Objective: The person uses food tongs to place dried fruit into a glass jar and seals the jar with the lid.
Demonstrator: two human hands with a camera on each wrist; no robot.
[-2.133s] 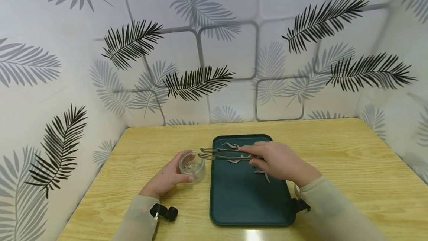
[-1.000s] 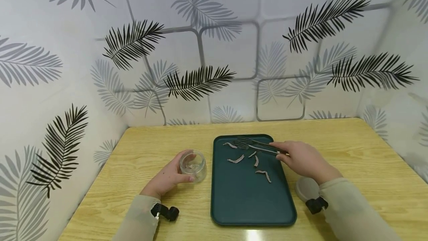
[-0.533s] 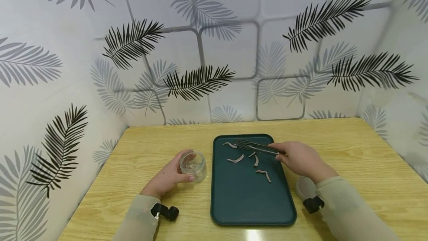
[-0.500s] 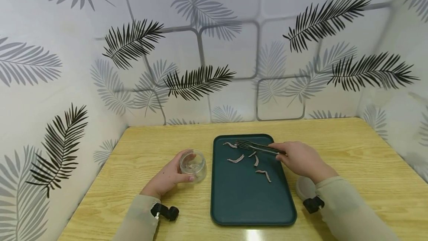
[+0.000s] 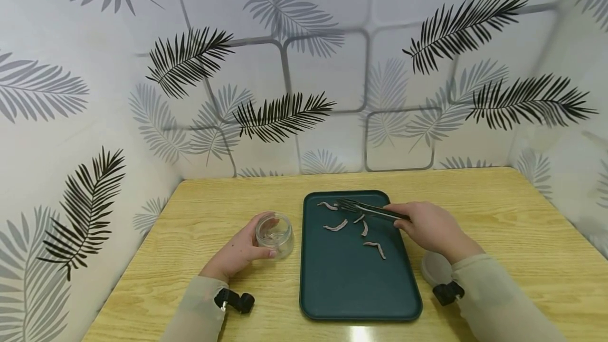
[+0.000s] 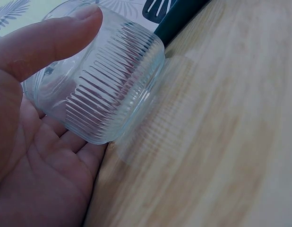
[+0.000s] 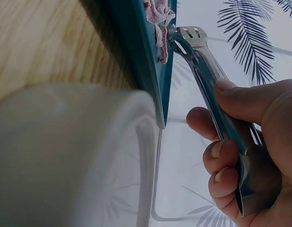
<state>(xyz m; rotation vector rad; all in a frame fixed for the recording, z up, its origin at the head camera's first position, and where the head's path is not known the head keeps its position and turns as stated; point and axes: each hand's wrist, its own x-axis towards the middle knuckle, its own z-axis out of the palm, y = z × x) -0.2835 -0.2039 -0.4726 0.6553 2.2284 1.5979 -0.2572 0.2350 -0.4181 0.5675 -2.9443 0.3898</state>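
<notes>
My left hand (image 5: 242,249) holds a small clear glass jar (image 5: 280,247) upright on the table, left of the tray. Its ribbed side shows in the left wrist view, thumb near the rim. My right hand (image 5: 429,226) grips metal tongs (image 5: 380,212) by their handle, fingers curled round it in the right wrist view. The slotted tong tips (image 7: 189,35) are at the back of the dark green tray (image 5: 356,289), close to a pale, thin dried strip (image 5: 328,205). Several more such strips (image 5: 336,226) lie on the tray. Whether the tips pinch a piece I cannot tell.
A round whitish lid (image 5: 434,267) lies right of the tray, partly under my right wrist. Black wrist cameras (image 5: 235,301) sit on both sleeves. Behind the wooden table (image 5: 214,199) stands a leaf-patterned wall (image 5: 328,141).
The tongs have moved from above the jar rightward to the back of the tray, and their arms have come closer together. My left hand and the jar have stayed in place.
</notes>
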